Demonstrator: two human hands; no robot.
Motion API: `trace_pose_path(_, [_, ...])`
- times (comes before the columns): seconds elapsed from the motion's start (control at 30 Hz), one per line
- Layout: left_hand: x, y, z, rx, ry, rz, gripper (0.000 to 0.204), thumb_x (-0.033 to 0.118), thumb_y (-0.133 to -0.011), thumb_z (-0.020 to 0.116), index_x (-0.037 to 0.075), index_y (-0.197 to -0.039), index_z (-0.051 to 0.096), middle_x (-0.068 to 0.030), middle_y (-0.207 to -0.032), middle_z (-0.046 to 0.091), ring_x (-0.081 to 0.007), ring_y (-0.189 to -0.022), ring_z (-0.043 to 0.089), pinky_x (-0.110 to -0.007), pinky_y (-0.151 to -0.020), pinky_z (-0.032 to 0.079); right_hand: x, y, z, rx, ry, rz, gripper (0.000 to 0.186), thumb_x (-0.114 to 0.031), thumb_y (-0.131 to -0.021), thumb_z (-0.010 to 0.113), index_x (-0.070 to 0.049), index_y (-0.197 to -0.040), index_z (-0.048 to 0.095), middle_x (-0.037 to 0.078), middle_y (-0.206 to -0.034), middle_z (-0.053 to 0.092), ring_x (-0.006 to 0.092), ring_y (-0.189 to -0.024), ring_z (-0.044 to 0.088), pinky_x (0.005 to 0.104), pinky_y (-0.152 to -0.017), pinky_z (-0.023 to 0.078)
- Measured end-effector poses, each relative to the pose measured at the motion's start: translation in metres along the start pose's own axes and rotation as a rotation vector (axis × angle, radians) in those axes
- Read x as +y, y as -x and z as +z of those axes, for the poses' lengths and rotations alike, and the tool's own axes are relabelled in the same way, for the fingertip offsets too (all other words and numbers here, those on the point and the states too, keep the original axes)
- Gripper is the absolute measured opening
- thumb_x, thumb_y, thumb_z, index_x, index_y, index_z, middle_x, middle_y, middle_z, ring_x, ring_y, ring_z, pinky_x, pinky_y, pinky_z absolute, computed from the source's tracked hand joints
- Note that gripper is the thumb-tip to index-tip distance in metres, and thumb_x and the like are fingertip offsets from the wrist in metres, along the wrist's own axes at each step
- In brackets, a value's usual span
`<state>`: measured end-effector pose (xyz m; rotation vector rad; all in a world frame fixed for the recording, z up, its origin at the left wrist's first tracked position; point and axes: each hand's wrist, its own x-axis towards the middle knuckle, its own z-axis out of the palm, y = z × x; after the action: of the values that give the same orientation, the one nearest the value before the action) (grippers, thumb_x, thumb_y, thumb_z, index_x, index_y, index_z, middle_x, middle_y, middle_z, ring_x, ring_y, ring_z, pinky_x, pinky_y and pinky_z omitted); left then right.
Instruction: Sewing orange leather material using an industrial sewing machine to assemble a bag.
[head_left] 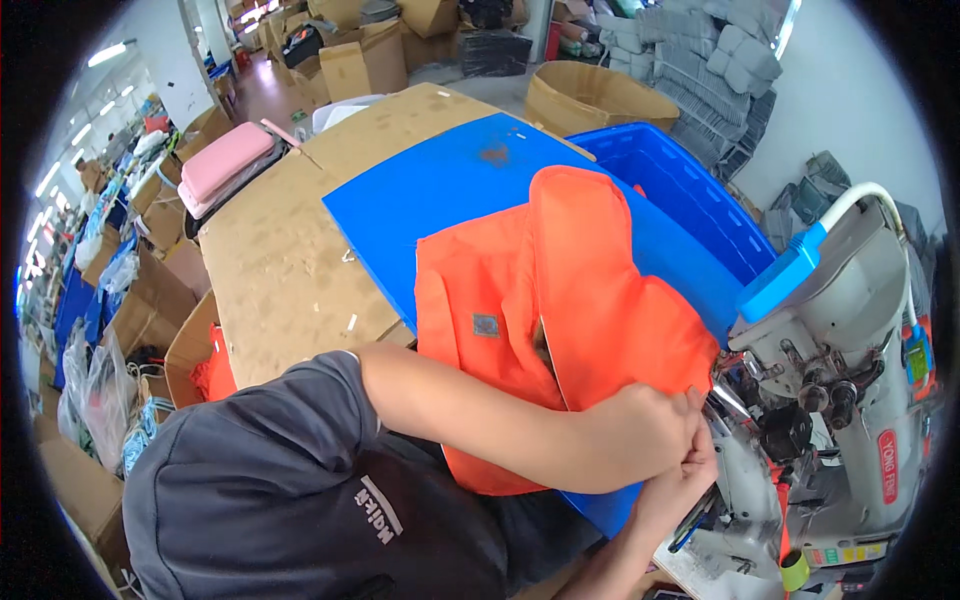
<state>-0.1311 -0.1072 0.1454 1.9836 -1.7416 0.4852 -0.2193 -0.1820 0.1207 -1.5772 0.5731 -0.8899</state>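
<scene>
Orange piece: A bright orange fabric piece (600, 270) lay partly folded over a flat blue sheet (390, 225), in front of you; a small grey rectangular patch (485, 325) showed on its left part.
Fold: One long flap with a rounded top stood over the rest, and its lower right corner ran under your hands.
Left hand: Your left hand (650, 430) was curled closed on the fabric's lower right edge, back upward, with its fingertips hidden.
Right hand: Your right hand (692, 468) came up from the lower edge, its fingers bent against the left one; you could not tell from this view whether it gripped the cloth.
Machine: A light-grey metal machine (835, 275) stood just right of both hands, under a light-blue lamp head (783, 278) on a white bent neck.
Tabletop: Brown, stained cardboard (280, 290) spread left of the blue sheet, with a pink rounded case (226, 160) near its far left corner.
Beyond: A deep blue plastic crate (690, 185) sat past the sheet's right side, a large open cardboard carton (600, 97) behind it, and grey bundles (690, 85) were piled along the wall.
</scene>
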Motion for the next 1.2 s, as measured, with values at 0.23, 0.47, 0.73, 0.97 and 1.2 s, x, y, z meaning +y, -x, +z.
trace_pose_path(0.23, [-0.025, 0.014, -0.041, -0.117, -0.156, 0.144, 0.031, 0.018, -0.08, 0.059, -0.001, -0.104, 0.064, -0.0037, -0.084, 0.057, -0.0142, -0.068, 0.061, -0.026, -0.058, 0.045, -0.006, 0.003, 0.008, 0.117, 0.406, -0.09, 0.022, 0.002, -0.09, 0.059, 0.008, -0.111, 0.06, -0.003, -0.074, 0.056, 0.0039, -0.064, 0.048, 0.0182, -0.054, 0.037])
trace_pose_path(0.47, [-0.018, 0.018, -0.039, -0.185, -0.074, 0.162, 0.044, 0.013, -0.078, 0.059, -0.012, -0.114, 0.059, -0.0086, -0.075, 0.061, -0.0159, -0.06, 0.062, -0.026, -0.045, 0.046, -0.014, 0.011, 0.006, 0.112, 0.341, 0.1, 0.01, -0.005, -0.092, 0.064, 0.002, -0.098, 0.065, -0.003, -0.077, 0.057, 0.0006, -0.066, 0.048, 0.016, -0.06, 0.037])
trace_pose_path(0.73, [-0.008, 0.01, -0.031, -0.023, 0.029, 0.12, 0.014, 0.012, -0.066, 0.066, 0.0, -0.074, 0.066, -0.0109, -0.075, 0.061, -0.0186, -0.064, 0.063, -0.029, -0.046, 0.046, -0.004, 0.008, 0.004, 0.008, -0.171, 0.147, 0.015, -0.012, -0.096, 0.06, 0.001, -0.099, 0.065, -0.001, -0.081, 0.063, 0.0031, -0.07, 0.055, 0.0187, -0.063, 0.043])
trace_pose_path(0.97, [-0.013, -0.007, -0.022, 0.083, 0.047, 0.159, 0.017, 0.007, -0.069, 0.064, -0.005, -0.08, 0.061, -0.0109, -0.066, 0.057, -0.0187, -0.055, 0.06, -0.03, -0.042, 0.043, -0.006, -0.008, 0.013, 0.102, -0.298, 0.112, 0.019, -0.016, -0.096, 0.061, 0.002, -0.097, 0.064, -0.001, -0.076, 0.063, 0.0012, -0.062, 0.052, 0.0177, -0.056, 0.038])
trace_pose_path(1.2, [-0.025, -0.022, -0.013, 0.072, 0.152, 0.198, 0.007, 0.007, -0.069, 0.063, 0.0, -0.071, 0.061, -0.0124, -0.07, 0.058, -0.0214, -0.061, 0.062, -0.032, -0.045, 0.045, 0.004, -0.02, 0.001, 0.033, -0.218, 0.082, 0.016, -0.006, -0.092, 0.061, 0.005, -0.105, 0.065, -0.001, -0.075, 0.064, 0.0017, -0.063, 0.054, 0.0176, -0.056, 0.039])
